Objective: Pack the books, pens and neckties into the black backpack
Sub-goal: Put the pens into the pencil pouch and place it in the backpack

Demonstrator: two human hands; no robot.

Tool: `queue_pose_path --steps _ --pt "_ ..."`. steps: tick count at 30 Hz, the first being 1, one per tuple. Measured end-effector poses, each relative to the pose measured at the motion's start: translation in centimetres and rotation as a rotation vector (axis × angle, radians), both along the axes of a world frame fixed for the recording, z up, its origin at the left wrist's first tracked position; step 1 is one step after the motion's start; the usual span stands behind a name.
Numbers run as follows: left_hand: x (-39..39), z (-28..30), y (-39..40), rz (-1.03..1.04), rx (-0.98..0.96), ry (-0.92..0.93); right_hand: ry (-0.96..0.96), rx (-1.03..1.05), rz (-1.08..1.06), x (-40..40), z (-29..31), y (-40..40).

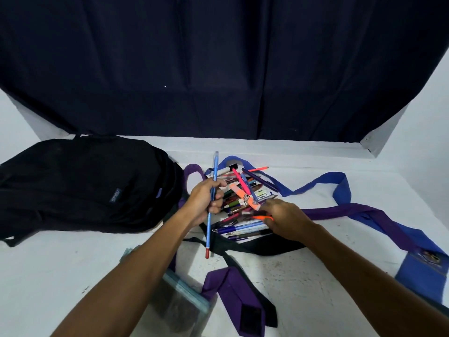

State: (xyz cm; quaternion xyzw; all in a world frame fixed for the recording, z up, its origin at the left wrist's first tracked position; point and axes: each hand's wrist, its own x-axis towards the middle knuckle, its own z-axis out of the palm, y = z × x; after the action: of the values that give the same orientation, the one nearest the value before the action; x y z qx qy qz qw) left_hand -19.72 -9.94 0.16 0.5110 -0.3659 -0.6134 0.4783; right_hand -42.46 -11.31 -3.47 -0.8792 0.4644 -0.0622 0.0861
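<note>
A large dark navy cloth backdrop (pixel 218 64) fills the upper two thirds of the frame, hanging in soft vertical folds with a few faint horizontal creases. Plain white wall (pixel 12 122) shows at the far left edge, and again at the upper right and right edge. Below the cloth, a white, scuffed tabletop (pixel 291 276) spans the lower part of the frame, its surface speckled with small dark marks under even, dim light.

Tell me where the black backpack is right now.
In the head view, the black backpack lies flat on the white table at the left, just left of the pen pile and the left hand.
</note>
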Motion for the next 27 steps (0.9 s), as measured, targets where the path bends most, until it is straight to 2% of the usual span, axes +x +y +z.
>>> queue_pose_path --steps 4,8,11,15,22,24,27 --pt "-0.2 0.4 0.3 0.026 -0.027 0.056 -0.443 0.103 -0.175 0.0 2.1 0.3" --pt "-1.5 1.4 0.8 0.018 -0.076 0.149 -0.997 0.482 -0.313 2.0 4.7 1.4" --pt "-2.6 1.9 1.1 0.018 -0.117 0.153 -1.239 0.761 -0.353 3.8 4.6 2.8" --pt "-3.5 1.9 0.6 0.021 -0.108 0.273 -1.241 0.813 -0.286 5.3 2.9 4.2" --pt "-2.5 2.2 0.6 0.059 -0.155 0.220 -1.107 0.899 -0.246 5.8 2.1 5.1" --pt "-1.4 2.9 0.3 0.141 -0.160 0.234 -1.079 0.924 -0.287 5.4 2.1 5.1" --pt "0.0 3.5 0.4 0.185 -0.132 0.116 -1.208 0.966 -0.438 4.7 2.1 4.3"
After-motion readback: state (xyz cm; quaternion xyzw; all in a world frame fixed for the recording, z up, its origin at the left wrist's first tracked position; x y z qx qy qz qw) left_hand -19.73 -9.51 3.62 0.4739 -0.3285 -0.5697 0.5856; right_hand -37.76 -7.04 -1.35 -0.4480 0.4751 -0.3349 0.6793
